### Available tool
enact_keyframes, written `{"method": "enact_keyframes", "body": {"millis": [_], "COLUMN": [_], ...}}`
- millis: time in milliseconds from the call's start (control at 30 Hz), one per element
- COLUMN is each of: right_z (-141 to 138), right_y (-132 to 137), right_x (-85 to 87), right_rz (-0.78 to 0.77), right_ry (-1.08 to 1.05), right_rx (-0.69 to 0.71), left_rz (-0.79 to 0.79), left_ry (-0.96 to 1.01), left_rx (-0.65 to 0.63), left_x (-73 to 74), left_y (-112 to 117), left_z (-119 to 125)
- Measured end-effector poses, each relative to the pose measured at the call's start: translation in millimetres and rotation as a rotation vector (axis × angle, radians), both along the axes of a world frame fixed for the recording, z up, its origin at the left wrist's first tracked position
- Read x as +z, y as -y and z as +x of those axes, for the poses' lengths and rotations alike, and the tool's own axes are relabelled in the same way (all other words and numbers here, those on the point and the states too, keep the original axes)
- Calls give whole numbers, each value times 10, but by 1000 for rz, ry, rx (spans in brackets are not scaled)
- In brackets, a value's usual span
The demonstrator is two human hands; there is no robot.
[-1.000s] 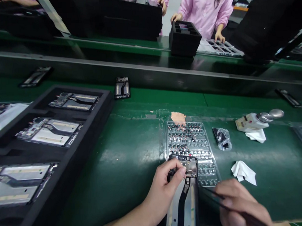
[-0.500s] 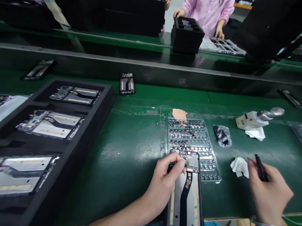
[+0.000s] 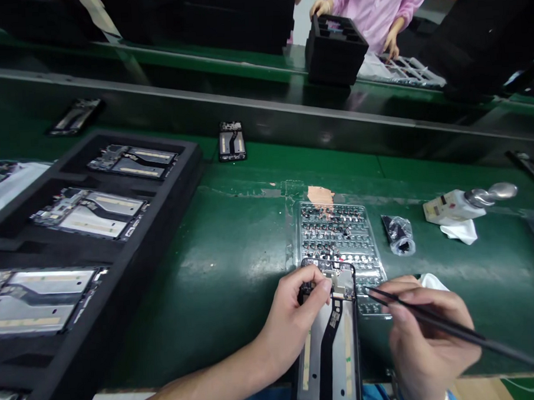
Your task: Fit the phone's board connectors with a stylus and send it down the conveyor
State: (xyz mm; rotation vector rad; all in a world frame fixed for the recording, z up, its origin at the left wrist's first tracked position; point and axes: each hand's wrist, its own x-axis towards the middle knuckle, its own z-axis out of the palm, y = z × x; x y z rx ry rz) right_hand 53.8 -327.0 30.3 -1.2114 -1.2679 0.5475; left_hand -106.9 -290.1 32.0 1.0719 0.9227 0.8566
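Note:
An opened phone (image 3: 338, 338) with a silver back plate and black flex cable lies lengthwise before me, its top end over a clear plastic tray (image 3: 376, 260) of small dark parts. My left hand (image 3: 298, 316) is at the phone's upper left, thumb and forefinger pinched together over the circuit board; what lies between the fingertips is hidden. On the right, my right hand (image 3: 432, 334) grips black tweezers (image 3: 458, 327). Their tips point left, over the tray's lower part, just beside the phone's right edge.
At left stands a black foam tray (image 3: 170, 210) holding several opened phones. Another phone (image 3: 232, 141) lies by the back ledge. To the right are a bottle (image 3: 447, 208) with a metal top, a small plastic bag (image 3: 398, 234) and a white cloth (image 3: 433, 282). A person in pink (image 3: 369, 13) works beyond.
My right hand has moved left toward the phone, and the tweezers have swung from pointing away to pointing left. My left hand stays on the phone. The view has shifted slightly.

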Motion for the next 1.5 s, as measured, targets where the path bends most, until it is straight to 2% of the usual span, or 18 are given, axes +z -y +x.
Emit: {"method": "enact_keyframes", "body": {"millis": [100,267,633,1067,1267,1500], "right_z": [-152,-147,-154,-127,-126,-136], "right_y": [-27,25,25,73,32,25], "right_x": [-5,-97,-128,-136,-146,-140], "right_rz": [147,98,77,59,169,187], "right_ry": [81,252,187,214,215,221], "right_rx": [-40,111,120,114,93,91], "left_rz": [16,0,-11,3,6,12], "left_ry": [-22,-39,-24,19,56,55], "left_rx": [13,17,10,12,-2,8], "left_x": [-1,-4,-24,-26,-38,-53], "left_y": [2,9,8,34,30,40], "left_z": [-1,4,12,1,1,7]}}
